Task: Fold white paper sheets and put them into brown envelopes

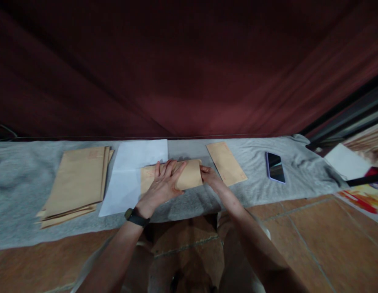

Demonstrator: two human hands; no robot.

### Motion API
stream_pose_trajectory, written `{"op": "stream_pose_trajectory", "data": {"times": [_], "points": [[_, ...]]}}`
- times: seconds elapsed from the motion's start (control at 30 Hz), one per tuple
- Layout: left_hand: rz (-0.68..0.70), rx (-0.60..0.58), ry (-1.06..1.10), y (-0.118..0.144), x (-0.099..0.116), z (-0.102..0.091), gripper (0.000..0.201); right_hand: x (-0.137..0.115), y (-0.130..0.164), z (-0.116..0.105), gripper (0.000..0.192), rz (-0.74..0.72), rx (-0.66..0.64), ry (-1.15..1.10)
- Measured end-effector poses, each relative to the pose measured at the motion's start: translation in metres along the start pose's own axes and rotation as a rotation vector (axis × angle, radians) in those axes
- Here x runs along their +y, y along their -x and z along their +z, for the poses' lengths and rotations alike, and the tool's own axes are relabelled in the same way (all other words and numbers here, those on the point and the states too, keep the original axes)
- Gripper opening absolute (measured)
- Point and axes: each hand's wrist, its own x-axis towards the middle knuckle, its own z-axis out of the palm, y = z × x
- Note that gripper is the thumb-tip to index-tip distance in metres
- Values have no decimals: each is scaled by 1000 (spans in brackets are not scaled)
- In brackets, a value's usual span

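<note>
A brown paper envelope (190,175) lies crosswise in front of me on the grey cloth. My left hand (166,183) presses down on it with the fingers spread flat. At its right end, my right hand (208,175) grips the edge with bent fingers; the fingertips are partly hidden there. Under the envelope's left part is a white sheet of paper (121,187) with a crease across it. Another brown envelope (227,162) lies slanted just beyond my right hand. Faint red print shows on both envelopes.
A stack of larger brown envelopes (77,175) sits at the left. A phone (276,167) in a purple case lies at the right. The grey cloth (189,203) covers a narrow surface against a dark red curtain (189,81). Floor tiles (314,232) show below.
</note>
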Motion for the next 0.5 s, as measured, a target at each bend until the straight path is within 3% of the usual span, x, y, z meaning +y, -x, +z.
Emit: {"op": "stream_pose_trajectory", "data": {"times": [0.13,0.33,0.5], "points": [[6,10,14,-2,2,3,106,-2,1,-1,35,50,-14,-64],[-13,-18,32,-2,-1,3,107,-9,9,-2,40,-5,-58,-104],[-33,-60,60,-3,-1,3,112,-6,6,-5,33,-6,-37,-84]]}}
